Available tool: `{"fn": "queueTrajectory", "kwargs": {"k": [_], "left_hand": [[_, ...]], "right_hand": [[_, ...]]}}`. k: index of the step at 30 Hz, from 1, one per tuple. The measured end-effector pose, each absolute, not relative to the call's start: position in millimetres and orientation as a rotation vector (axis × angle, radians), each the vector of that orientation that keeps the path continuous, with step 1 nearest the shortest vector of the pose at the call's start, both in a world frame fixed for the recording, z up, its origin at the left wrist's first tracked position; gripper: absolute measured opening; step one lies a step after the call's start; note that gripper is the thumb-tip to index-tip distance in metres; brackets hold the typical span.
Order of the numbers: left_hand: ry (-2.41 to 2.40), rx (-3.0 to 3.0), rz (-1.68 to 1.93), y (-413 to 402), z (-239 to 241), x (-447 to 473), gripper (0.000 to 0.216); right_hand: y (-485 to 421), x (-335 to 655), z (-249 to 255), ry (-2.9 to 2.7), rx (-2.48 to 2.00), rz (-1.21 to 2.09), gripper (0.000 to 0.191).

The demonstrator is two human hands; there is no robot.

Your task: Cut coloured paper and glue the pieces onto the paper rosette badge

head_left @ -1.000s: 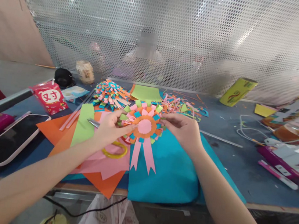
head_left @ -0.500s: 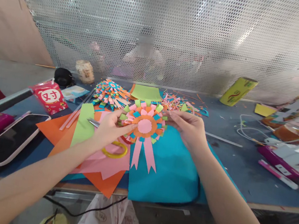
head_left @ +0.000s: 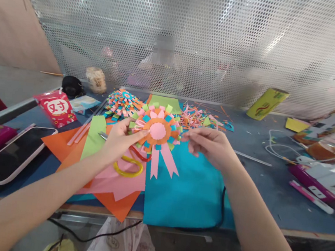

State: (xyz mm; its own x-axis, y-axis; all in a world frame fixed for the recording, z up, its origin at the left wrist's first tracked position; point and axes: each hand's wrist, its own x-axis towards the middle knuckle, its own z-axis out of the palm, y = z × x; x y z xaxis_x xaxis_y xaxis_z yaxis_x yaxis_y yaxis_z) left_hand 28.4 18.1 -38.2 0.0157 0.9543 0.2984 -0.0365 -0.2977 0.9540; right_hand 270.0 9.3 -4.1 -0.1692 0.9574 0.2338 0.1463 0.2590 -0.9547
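Observation:
A paper rosette (head_left: 158,131) with a pink scalloped centre, an orange ring, coloured petals and two pink ribbon tails is pinched at its left edge by my left hand (head_left: 125,136). Just right of the rosette is my right hand (head_left: 210,145), apart from it, thumb and fingertips drawn together; whether something tiny is between them I cannot make out. Beneath the tails lies a blue paper sheet (head_left: 183,190). Scissors (head_left: 128,170) with yellow and red handle loops rest on pink paper (head_left: 106,181), partly hidden by my left hand.
Behind stand a pile of finished-looking paper rosettes (head_left: 124,102) and a heap of paper scraps (head_left: 200,116). To the left are a phone (head_left: 10,157) and a red packet (head_left: 56,106). On the right are a green tube (head_left: 267,104), white cables (head_left: 276,147) and a purple power strip (head_left: 315,183).
The rosette has shifted slightly left and up in my left hand, its tails swinging with it. My right hand has come away from its right edge, leaving a small gap.

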Motion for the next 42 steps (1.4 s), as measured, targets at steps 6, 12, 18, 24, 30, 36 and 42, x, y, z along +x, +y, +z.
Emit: {"fn": "queueTrajectory", "kwargs": {"k": [6, 12, 18, 24, 30, 36, 42], "left_hand": [[1.06, 1.467, 1.43, 15.8, -34.3, 26.6, 0.027], [1.014, 1.426, 1.477, 14.8, -30.3, 26.9, 0.025], [0.973, 1.327, 1.525, 17.8, -29.7, 25.9, 0.03], [1.021, 1.281, 1.524, 14.7, -24.8, 28.8, 0.03], [1.013, 1.328, 1.499, 16.3, -29.2, 27.0, 0.027], [0.979, 1.314, 1.499, 17.6, -31.0, 25.9, 0.027], [0.924, 1.283, 1.49, 16.2, -28.6, 27.1, 0.028]], "right_hand": [[16.7, 273.6, -20.2, -2.195, -1.208, -0.071, 0.026], [31.7, 289.4, -29.0, -2.35, -1.532, -0.228, 0.019], [31.5, 294.2, -22.1, -2.031, -1.447, -0.096, 0.017], [18.1, 285.3, -6.9, -1.8, -1.153, 0.119, 0.008], [13.7, 274.4, -6.6, -1.552, -0.928, 0.912, 0.022], [17.6, 275.1, -10.9, -1.235, -0.939, 1.331, 0.039], [17.5, 275.4, -11.1, -1.212, -0.994, 1.309, 0.031]]}}
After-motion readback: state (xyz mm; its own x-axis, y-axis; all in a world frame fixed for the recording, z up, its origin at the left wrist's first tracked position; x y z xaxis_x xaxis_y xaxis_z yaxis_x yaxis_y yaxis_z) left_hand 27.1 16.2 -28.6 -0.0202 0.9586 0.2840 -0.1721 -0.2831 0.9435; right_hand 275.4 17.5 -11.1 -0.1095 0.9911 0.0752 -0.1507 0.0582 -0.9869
